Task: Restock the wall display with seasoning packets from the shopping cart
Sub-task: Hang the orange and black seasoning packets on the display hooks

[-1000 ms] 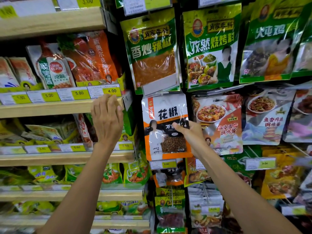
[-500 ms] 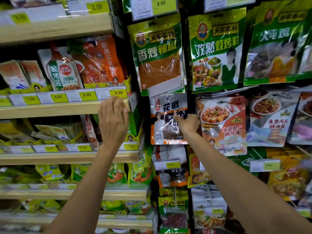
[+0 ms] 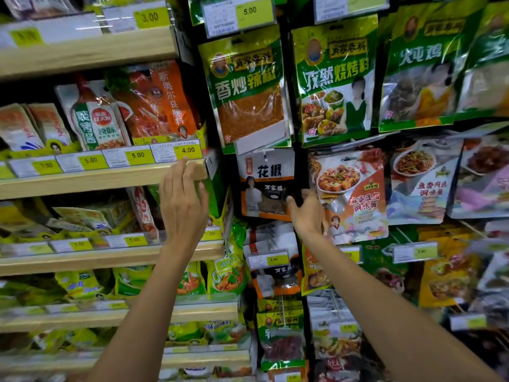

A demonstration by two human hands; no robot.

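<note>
A white and orange seasoning packet [image 3: 264, 186] with black characters hangs on a peg of the wall display, under a green chili packet [image 3: 248, 89]. My right hand [image 3: 305, 213] grips this packet at its lower right corner, thumb on the front. My left hand [image 3: 183, 205] is raised with straight fingers in front of the wooden shelf edge [image 3: 110, 177], holding nothing. The shopping cart is out of view.
Wooden shelves at left carry packets and yellow price tags [image 3: 188, 150]. Hanging packets fill the wall at right, among them a tofu-sauce packet [image 3: 349, 194] beside my right hand and a cumin packet [image 3: 334, 84]. A price tag [image 3: 268, 260] sticks out on a peg below.
The white and orange packet has moved up and back against the wall under the green packet, with my right hand following it. My left hand stays by the shelf edge.
</note>
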